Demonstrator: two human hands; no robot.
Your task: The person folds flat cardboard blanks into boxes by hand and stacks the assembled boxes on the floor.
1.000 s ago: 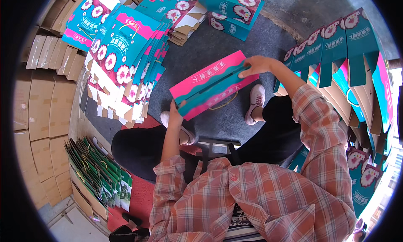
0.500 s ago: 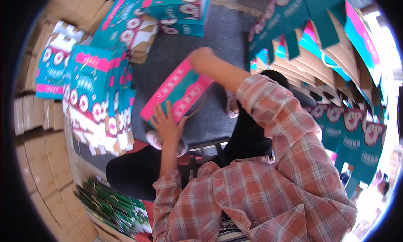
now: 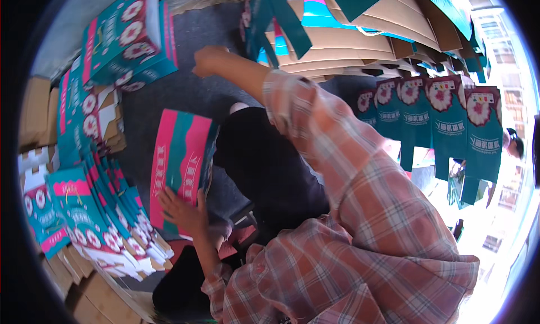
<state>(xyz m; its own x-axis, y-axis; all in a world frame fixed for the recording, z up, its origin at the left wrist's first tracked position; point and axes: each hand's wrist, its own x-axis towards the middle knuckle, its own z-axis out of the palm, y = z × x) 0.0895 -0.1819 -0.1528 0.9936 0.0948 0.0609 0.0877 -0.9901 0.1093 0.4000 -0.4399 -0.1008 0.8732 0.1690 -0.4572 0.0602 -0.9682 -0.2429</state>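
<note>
A carton [image 3: 181, 166] with pink and teal bands and white lettering stands before my legs. My left hand [image 3: 183, 214] lies on its near end with the fingers spread, pressing against the surface rather than gripping it. Beyond the carton my right hand [image 3: 211, 61] is held out over the dark floor, apart from the box. Its fingers look curled in, and nothing shows in them.
Flattened teal and pink cartons [image 3: 90, 217] lie stacked at the left. Made-up boxes [image 3: 121, 37] stand at the far left. Large opened cartons [image 3: 349, 34] with brown insides are piled at the far right, with teal flaps [image 3: 450, 121] hanging below.
My right hand has come off the carton and moved away to the far side. The carton now stands more upright, with my left hand still on it. The view has turned to the right.
</note>
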